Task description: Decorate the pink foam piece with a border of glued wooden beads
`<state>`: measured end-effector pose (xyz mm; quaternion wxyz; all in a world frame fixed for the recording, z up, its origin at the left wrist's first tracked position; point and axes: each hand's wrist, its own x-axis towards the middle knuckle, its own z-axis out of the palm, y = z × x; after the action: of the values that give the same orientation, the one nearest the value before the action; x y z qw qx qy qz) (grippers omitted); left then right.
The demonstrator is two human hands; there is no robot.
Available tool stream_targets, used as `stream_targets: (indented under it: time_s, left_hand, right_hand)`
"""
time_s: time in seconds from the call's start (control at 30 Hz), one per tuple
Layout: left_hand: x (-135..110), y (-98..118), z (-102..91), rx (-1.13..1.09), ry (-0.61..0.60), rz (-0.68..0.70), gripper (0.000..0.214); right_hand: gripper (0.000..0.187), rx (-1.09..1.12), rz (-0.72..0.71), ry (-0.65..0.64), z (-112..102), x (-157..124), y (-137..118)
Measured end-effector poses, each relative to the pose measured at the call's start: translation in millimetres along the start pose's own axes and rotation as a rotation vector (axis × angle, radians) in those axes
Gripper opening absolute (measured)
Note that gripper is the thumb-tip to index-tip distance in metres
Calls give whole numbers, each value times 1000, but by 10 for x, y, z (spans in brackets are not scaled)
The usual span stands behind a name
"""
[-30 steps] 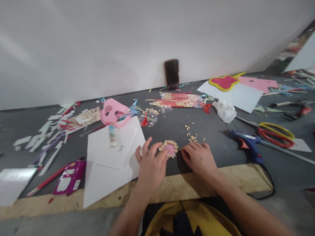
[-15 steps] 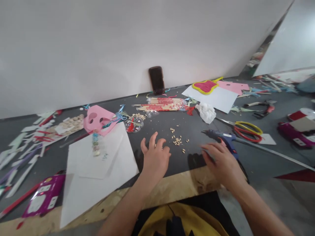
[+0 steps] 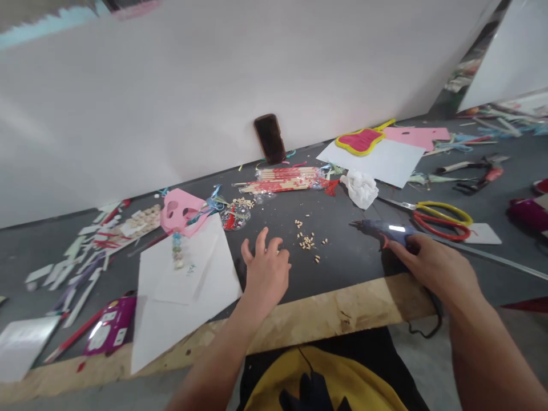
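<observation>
My right hand [image 3: 440,265] is closed around the handle of a blue hot glue gun [image 3: 396,229], which lies low over the dark tabletop with its nozzle pointing left. My left hand [image 3: 268,271] hovers at or just above the table, fingers curved and spread apart. Something tiny and pale shows by its fingertips, too small to make out. Between the two hands lie several small pale wooden bits [image 3: 306,241] in a loose scatter. A long clear glue stick [image 3: 492,257] stretches to the right from behind the glue gun.
Scissors [image 3: 443,220] and a crumpled tissue [image 3: 360,188] lie beyond the glue gun. Packs of wooden sticks [image 3: 285,180] and a phone [image 3: 269,138] are at the back. White paper [image 3: 149,308], a pink cutout [image 3: 188,208] and a purple packet [image 3: 111,328] lie left. A wooden strip [image 3: 317,314] edges the table.
My right hand has moved right and taken hold of the glue gun's handle. My left hand stays in nearly the same place. The view has shifted slightly.
</observation>
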<state>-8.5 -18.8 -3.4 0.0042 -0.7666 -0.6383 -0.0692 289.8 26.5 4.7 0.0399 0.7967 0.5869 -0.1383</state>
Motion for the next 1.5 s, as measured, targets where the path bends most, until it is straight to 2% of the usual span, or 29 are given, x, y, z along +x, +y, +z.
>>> stream_targets:
  time_s: [0.1, 0.2, 0.27, 0.3, 0.33, 0.4, 0.47, 0.53, 0.6, 0.67, 0.73, 0.8, 0.87, 0.93, 1.03, 1.13, 1.27, 1.5]
  left_hand:
    - [32, 29, 18, 29, -6, 15, 14]
    - [56, 18, 36, 34, -19, 19, 16]
    - [63, 7, 49, 28, -29, 16, 18]
    - [63, 3, 55, 23, -31, 13, 20]
    - [63, 1, 57, 17, -31, 13, 22]
    - [58, 4, 49, -5, -16, 22, 25]
    - [52, 20, 18, -68, 20, 41, 26]
    - [38, 57, -29, -204, 75, 42, 24]
    - [10, 120, -74, -427, 121, 24, 20]
    - [-36, 206, -94, -730, 114, -32, 14]
    - [-90, 296, -81, -1086, 31, -176, 13]
    - [-137, 365, -48, -1444, -59, -390, 16]
    - [-167, 399, -13, -1739, -78, -564, 24]
    - [-180, 397, 10, -1928, -55, -646, 29]
    - [-187, 363, 27, -2045, -53, -674, 29]
    - [-194, 336, 40, -2083, -50, -687, 28]
    - [-202, 322, 47, -2091, -34, -695, 28]
    - [-211, 303, 59, -2075, -55, -691, 29]
  right_hand:
    - [39, 129, 8, 40, 7, 24, 81]
    - [35, 355, 69, 177, 44, -69, 175]
    - [38, 656, 137, 253, 77, -179, 205]
    - [40, 857, 164, 247, 94, -238, 207]
    - [40, 1064, 179, 198, 112, -295, 201]
    - [38, 1414, 173, 9, 149, -393, 170]
    - [32, 1590, 170, -154, 190, -467, 115]
    - [29, 1659, 155, -205, 232, -527, 38]
    - [31, 1666, 91, -247, 282, -587, -45]
    - [35, 1642, -12, -298, 348, -652, -112]
    - [35, 1604, -98, -328, 428, -717, -144]
    - [34, 1517, -164, -332, 506, -772, -142]
    - [37, 1366, -252, -312, 552, -811, -129]
    - [40, 1209, -351, -263, 543, -842, -141]
    - [43, 1094, -452, -187, 452, -885, -229]
    - [44, 1066, -494, -140, 376, -923, -333]
    - [43, 1023, -544, -101, 389, -932, -374]
    - [51, 954, -541, -102, 378, -929, -402]
